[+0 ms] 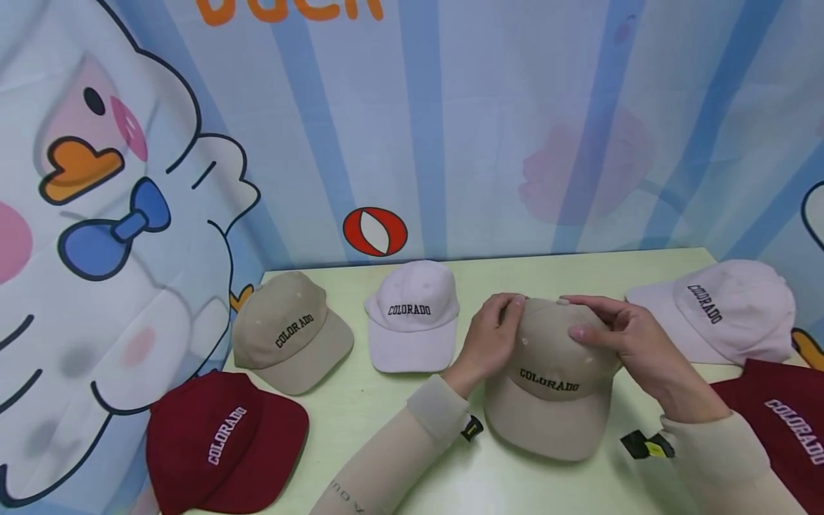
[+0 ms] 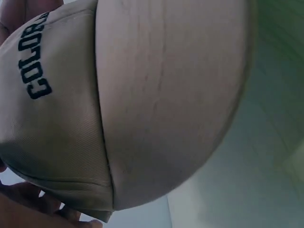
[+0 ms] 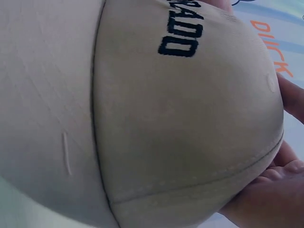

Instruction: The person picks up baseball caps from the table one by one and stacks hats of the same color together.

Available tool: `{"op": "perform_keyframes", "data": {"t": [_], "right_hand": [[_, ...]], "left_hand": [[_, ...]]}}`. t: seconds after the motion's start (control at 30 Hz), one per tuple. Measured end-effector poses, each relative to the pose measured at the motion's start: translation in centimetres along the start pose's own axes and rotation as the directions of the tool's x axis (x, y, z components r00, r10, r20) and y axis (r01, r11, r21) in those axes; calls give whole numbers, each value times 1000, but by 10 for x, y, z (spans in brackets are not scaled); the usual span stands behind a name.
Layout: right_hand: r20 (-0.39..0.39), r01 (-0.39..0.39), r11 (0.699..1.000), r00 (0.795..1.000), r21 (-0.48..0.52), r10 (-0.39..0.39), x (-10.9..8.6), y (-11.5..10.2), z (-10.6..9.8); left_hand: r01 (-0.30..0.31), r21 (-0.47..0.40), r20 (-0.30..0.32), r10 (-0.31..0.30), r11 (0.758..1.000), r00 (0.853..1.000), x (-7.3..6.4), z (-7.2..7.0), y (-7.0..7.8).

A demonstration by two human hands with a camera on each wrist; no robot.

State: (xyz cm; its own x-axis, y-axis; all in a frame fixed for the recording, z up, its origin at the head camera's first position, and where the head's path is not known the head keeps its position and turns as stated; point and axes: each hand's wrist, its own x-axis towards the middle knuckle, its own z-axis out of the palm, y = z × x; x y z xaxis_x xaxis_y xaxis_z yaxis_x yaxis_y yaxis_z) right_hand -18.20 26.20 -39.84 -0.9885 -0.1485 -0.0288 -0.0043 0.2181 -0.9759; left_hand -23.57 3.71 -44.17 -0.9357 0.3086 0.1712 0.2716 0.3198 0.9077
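A khaki baseball cap (image 1: 553, 347) with dark COLORADO lettering is held between both hands over the right half of the table, brim toward me. My left hand (image 1: 487, 337) grips the crown's left side, thumb near the top edge. On the other side my right hand (image 1: 646, 354) holds the crown, its thumb laid on the front panel and its fingers reaching over the top. The cap's brim (image 2: 175, 95) and front fill the left wrist view, with left fingers (image 2: 52, 204) along the lower side. In the right wrist view, right-hand fingers (image 3: 285, 171) partly pass behind the crown (image 3: 190, 114).
Left on the pale table (image 1: 347, 443) sit another khaki cap (image 1: 290, 315) and a dark red cap (image 1: 206, 429). A white cap (image 1: 412, 311) stands at the back middle. To the right are another white cap (image 1: 734, 307) and a dark red one (image 1: 766, 400). A printed cloth (image 1: 489, 107) hangs behind.
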Motion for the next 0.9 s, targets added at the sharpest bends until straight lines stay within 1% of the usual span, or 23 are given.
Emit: {"op": "perform_keyframes", "data": {"t": [0.1,0.23,0.3,0.43,0.63,0.8,0.9], "right_hand": [[6,-1,1000,1000,8,1,1,0,3],[16,0,1000,1000,25,0,3,-1,8],[24,-2,998,1000,58,1,5,-2,10],[35,-6,994,999,110,2,8,-2,14],[15,-13,999,1000,47,13,12,-1,17],[-2,-26,1000,1000,1,26,13,0,18],[-17,-31,998,999,-49,30,13,0,17]], "left_hand": [[0,-14,15,1,1000,1000,1,1,-4],[-26,-87,20,27,996,999,3,1,-9],[-36,-123,8,37,992,999,4,0,-11],[-35,-172,-28,30,985,999,6,0,-12],[-7,-213,-79,-10,977,997,7,-1,-12],[-28,-228,-131,-2,973,991,8,0,-13],[-45,-223,-163,9,974,987,9,0,-14]]}}
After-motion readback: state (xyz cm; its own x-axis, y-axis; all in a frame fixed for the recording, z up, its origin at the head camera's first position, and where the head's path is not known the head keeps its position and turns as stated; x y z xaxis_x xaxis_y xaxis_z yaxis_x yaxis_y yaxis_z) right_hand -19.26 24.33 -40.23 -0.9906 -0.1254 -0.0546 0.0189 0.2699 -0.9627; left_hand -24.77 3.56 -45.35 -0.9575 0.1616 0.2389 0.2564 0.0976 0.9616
